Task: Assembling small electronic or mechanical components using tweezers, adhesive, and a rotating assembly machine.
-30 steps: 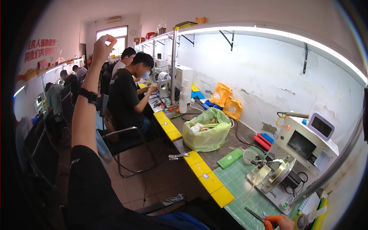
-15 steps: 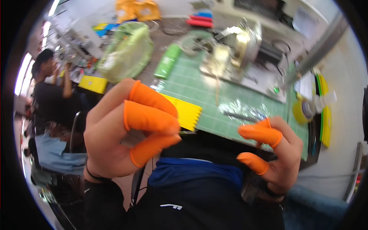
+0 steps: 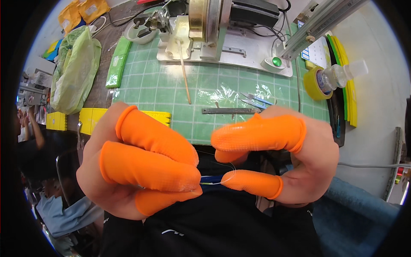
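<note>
My left hand (image 3: 143,162), in orange finger cots, is closed in a pinch over my lap. From its fingertips a thin, pale wire or thread (image 3: 214,183) sticks out and curls up in a small loop. My right hand (image 3: 274,156), also in orange finger cots, faces it with thumb and forefinger apart. The curled strand passes close to the right thumb tip; whether it touches I cannot tell. Just beyond the right fingers lie a flat dark metal strip (image 3: 229,111) and blue-handled snips (image 3: 256,102) on the green gridded mat (image 3: 145,81).
A bench machine with a brass-coloured wheel (image 3: 198,21) and a green button (image 3: 277,62) stands at the back, a thin wooden stick (image 3: 185,77) before it. Yellow notched strips (image 3: 92,120) edge the table. A pale green bag (image 3: 77,70) sits left; yellow tape (image 3: 314,83) sits right.
My hands have come closer together, and the thin strand now shows between them. The view has turned, so the bench appears shifted left and the person at the left is mostly out of view.
</note>
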A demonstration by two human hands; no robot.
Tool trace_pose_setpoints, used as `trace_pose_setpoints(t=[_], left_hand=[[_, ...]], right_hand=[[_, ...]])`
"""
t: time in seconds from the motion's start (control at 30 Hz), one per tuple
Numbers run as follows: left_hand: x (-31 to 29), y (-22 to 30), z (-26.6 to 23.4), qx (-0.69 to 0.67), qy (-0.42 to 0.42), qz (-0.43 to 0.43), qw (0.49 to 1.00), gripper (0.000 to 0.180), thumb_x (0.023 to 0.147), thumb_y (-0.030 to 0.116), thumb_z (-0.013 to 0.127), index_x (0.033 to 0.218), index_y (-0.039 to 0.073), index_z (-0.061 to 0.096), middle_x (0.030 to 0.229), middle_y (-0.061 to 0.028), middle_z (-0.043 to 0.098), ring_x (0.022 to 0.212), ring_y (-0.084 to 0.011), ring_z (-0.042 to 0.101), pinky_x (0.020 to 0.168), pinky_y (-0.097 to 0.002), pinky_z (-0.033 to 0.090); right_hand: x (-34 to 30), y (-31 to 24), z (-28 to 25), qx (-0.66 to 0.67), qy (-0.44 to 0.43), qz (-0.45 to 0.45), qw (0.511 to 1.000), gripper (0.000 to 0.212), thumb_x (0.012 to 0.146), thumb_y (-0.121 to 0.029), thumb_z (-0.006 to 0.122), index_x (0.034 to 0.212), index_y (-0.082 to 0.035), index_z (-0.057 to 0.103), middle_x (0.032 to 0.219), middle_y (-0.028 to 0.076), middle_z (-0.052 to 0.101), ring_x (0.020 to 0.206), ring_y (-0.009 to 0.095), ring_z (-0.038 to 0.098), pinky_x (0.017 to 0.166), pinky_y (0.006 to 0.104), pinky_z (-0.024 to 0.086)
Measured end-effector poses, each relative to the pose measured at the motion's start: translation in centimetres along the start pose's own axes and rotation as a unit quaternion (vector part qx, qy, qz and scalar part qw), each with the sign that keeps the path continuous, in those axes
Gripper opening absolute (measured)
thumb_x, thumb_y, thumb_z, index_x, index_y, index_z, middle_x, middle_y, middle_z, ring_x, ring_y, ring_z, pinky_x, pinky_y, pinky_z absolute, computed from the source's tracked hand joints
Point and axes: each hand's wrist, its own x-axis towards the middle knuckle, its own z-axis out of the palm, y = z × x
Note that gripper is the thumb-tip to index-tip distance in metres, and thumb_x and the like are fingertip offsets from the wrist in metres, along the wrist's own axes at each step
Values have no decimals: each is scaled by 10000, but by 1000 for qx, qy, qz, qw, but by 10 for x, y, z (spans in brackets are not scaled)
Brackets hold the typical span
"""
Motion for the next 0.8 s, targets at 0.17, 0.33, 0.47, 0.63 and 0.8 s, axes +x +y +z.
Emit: trace_pose_setpoints(t=[0.17,0.33,0.47,0.63,0.8], left_hand=[[-4,-6,-6,23,16,36,999,218,708,90,861,828,98,680,873,-95,625,706,-134,566,644,-259,426],[-5,-2,-10,12,-9,36,999,240,683,67,876,859,97,715,885,-89,630,721,-138,586,634,-249,421],[-9,3,-9,32,16,24,999,250,665,51,884,846,94,718,899,-93,622,708,-131,587,622,-244,421],[-8,-1,-3,-13,17,4,1000,253,651,32,894,825,81,717,892,-99,604,642,-121,574,567,-217,398],[-5,-1,2,-27,18,0,999,250,652,12,893,813,65,710,882,-101,594,617,-114,567,549,-208,386]], right_hand=[[3,-7,3,110,19,64,992,472,688,-124,916,1047,78,685,879,177,742,713,192,708,644,287,568],[6,0,4,131,-2,30,991,415,703,-87,888,1024,87,691,849,169,750,718,201,699,657,283,515],[11,5,3,128,-45,-65,989,380,696,-11,862,1028,76,700,842,164,759,705,206,686,672,275,450],[6,6,3,122,12,-54,991,324,702,33,847,980,87,689,809,199,740,667,214,680,613,268,481],[2,0,7,127,63,-51,989,299,700,71,837,932,111,654,772,240,697,619,254,691,536,284,541]])
